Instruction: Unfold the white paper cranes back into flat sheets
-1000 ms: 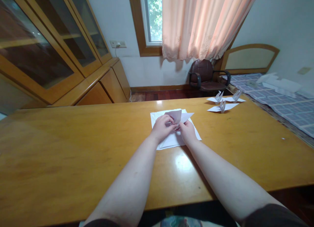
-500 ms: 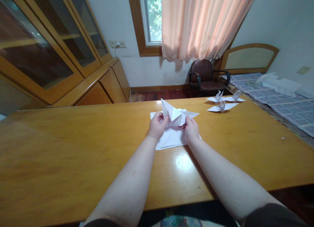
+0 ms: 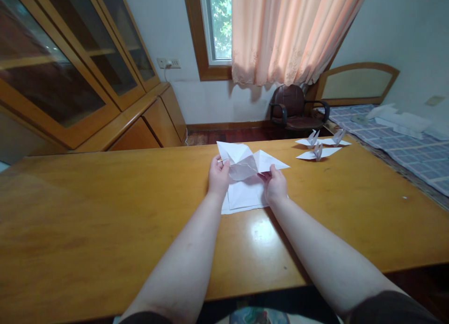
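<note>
Between my two hands a partly folded sheet of white paper [image 3: 243,167] is held up, creased, with pointed corners to the left and right. My left hand [image 3: 219,176] pinches its left side between thumb and fingers. On the right side, my right hand [image 3: 275,183] grips the paper with the thumb on top; its other fingers are partly hidden. Below the held paper lies a stack of white sheets [image 3: 247,197] on the table, partly covered by the paper and my right hand.
Several folded paper cranes, among them a near one [image 3: 318,152], stand at the table's far right. The wooden table [image 3: 105,212] spans the view. Behind it is a brown armchair [image 3: 288,102]; a bed [image 3: 400,141] stands at right and a glass-door cabinet [image 3: 115,99] at left.
My left hand has moved left, drawing the paper's left side outward. The paper is now wider and more opened, its left point tipped over to the left. My right hand has barely moved.
</note>
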Motion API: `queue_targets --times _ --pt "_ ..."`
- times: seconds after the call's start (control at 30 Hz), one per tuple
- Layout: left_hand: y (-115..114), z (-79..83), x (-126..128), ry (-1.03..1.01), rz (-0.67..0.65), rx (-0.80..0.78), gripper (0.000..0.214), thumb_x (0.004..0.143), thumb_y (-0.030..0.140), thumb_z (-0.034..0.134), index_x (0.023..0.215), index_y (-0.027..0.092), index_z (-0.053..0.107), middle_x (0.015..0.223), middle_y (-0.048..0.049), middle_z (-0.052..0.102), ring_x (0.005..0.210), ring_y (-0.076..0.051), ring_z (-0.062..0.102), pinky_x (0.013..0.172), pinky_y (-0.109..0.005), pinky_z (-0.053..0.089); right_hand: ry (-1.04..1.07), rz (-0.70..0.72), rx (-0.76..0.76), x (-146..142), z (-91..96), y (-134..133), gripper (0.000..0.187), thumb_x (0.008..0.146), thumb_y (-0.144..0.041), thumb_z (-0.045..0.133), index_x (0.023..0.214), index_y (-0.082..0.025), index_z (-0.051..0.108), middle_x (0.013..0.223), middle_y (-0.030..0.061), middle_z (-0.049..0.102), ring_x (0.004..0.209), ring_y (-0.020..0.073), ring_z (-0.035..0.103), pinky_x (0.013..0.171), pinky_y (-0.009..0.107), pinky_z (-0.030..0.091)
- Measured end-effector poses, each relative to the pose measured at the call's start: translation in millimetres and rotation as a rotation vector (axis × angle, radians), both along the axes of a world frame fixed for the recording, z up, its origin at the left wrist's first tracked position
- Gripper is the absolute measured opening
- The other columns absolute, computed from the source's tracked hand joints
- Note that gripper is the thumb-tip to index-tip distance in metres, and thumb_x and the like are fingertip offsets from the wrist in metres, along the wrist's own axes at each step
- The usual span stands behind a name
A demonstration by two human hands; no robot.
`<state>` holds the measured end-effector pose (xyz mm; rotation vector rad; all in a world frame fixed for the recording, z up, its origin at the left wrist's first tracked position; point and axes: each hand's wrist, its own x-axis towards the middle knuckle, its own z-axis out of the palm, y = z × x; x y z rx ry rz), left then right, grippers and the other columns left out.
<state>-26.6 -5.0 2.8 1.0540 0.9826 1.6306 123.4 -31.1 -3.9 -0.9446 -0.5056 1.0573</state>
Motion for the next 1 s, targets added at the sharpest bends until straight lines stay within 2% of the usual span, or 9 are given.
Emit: queue_targets --times 0.1,0.2,0.37,0.5,0.6,0.73,0.8,0.9,1.0 --pt "3 -1.4 -2 -0.036 0.014 -0.026 0.037 0.081 0.031 0.057 0.114 0.021 0.043 0.097 -0.0070 0.067 0.083 -0.017 0.066 0.069 -0.027 0.050 0.081 0.154 0.083 -3 7.7 -3 0.038 0.071 -0.057 0.059 0.086 -0.022 0.057 0.090 0.0033 0.067 0.085 0.0182 0.063 0.079 0.035 0.050" --pt "5 -2.3 -3 -0.061 0.015 -0.029 0.038 0.081 0.034 0.056 0.115 0.023 0.044 0.099 -0.0063 0.066 0.085 -0.016 0.065 0.068 -0.026 0.050 0.112 0.322 0.090 -3 14.0 -8 0.052 0.072 -0.068 0.049 0.098 -0.024 0.059 0.099 0.0060 0.067 0.092 0.0226 0.062 0.082 0.040 0.048" --pt "8 -1.5 -7 -0.062 0.032 -0.027 0.042 0.080 0.041 0.056 0.117 0.026 0.042 0.106 -0.0062 0.065 0.092 -0.017 0.064 0.072 -0.027 0.050 0.138 0.428 0.097 -2 19.4 -13 0.072 0.067 -0.081 0.039 0.105 -0.023 0.060 0.100 0.0115 0.067 0.099 0.0291 0.059 0.086 0.047 0.045" --pt "9 -1.9 -9 -0.033 0.031 -0.054 0.048 0.079 0.048 0.055 0.119 0.026 0.041 0.109 -0.0069 0.064 0.095 -0.018 0.063 0.074 -0.029 0.051 0.158 0.518 0.094 1 22.3 -14 0.079 0.064 -0.086 0.034 0.103 -0.023 0.062 0.100 0.0128 0.067 0.101 0.0307 0.058 0.088 0.050 0.043" --pt "10 -3.9 -9 -0.030 0.022 -0.089 0.047 0.078 0.048 0.055 0.118 0.026 0.042 0.106 -0.0060 0.065 0.090 -0.018 0.065 0.071 -0.029 0.051 0.190 0.586 0.125 2 21.9 -15 0.073 0.062 -0.085 0.040 0.090 -0.023 0.065 0.100 0.0105 0.067 0.098 0.0296 0.058 0.089 0.049 0.043" --pt "13 -7.3 -9 -0.066 0.054 -0.117 0.040 0.082 0.042 0.053 0.117 0.026 0.043 0.105 -0.0060 0.065 0.091 -0.018 0.065 0.072 -0.029 0.051 0.158 0.595 0.135 2 19.4 -14 0.047 0.057 -0.068 0.065 0.076 -0.025 0.065 0.095 0.0055 0.068 0.093 0.0265 0.060 0.088 0.047 0.044" --pt "14 -8.5 -9 -0.076 0.070 -0.114 0.037 0.083 0.040 0.052 0.117 0.025 0.044 0.107 -0.0069 0.065 0.095 -0.018 0.064 0.076 -0.030 0.051 0.102 0.585 0.126 0 18.6 -13 0.038 0.054 -0.054 0.074 0.079 -0.026 0.065 0.096 0.0037 0.068 0.091 0.0246 0.061 0.087 0.044 0.045" --pt "16 -9.9 -9 -0.038 0.090 -0.110 0.038 0.083 0.039 0.052 0.118 0.025 0.044 0.110 -0.0076 0.065 0.098 -0.018 0.064 0.079 -0.031 0.051 0.001 0.567 0.114 -4 17.2 -12 0.037 0.052 -0.037 0.079 0.084 -0.027 0.065 0.097 0.0016 0.069 0.088 0.0218 0.061 0.084 0.039 0.047" --pt "17 -11.7 -9 -0.020 0.082 -0.098 0.038 0.083 0.037 0.055 0.118 0.025 0.044 0.110 -0.0078 0.066 0.096 -0.018 0.065 0.079 -0.030 0.051 -0.055 0.528 0.086 -7 14.9 -11 0.033 0.053 -0.033 0.078 0.082 -0.025 0.064 0.095 0.0016 0.069 0.090 0.0210 0.062 0.084 0.036 0.047"
